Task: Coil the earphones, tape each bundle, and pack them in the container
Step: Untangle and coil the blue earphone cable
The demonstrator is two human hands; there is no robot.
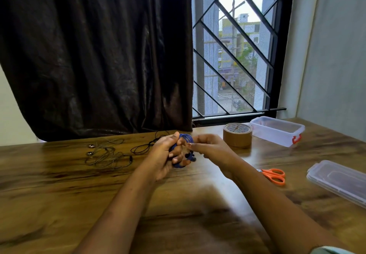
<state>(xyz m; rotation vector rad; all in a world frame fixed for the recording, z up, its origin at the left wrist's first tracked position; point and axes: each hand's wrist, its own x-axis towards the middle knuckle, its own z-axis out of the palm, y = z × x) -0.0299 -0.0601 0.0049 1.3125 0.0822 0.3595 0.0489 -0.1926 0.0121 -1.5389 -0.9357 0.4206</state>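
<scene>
One head-worn wide-angle view looks forward and down across the table (pixel 59 184) toward the window (pixel 233 56).

Blue earphones (pixel 187 138), partly behind the hands' fingers (pixel 176 151).

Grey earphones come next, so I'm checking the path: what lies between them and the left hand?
In the head view, a loose black earphone cable lies on the table between the grey earphones and the left hand, which grips the blue coil.
</scene>
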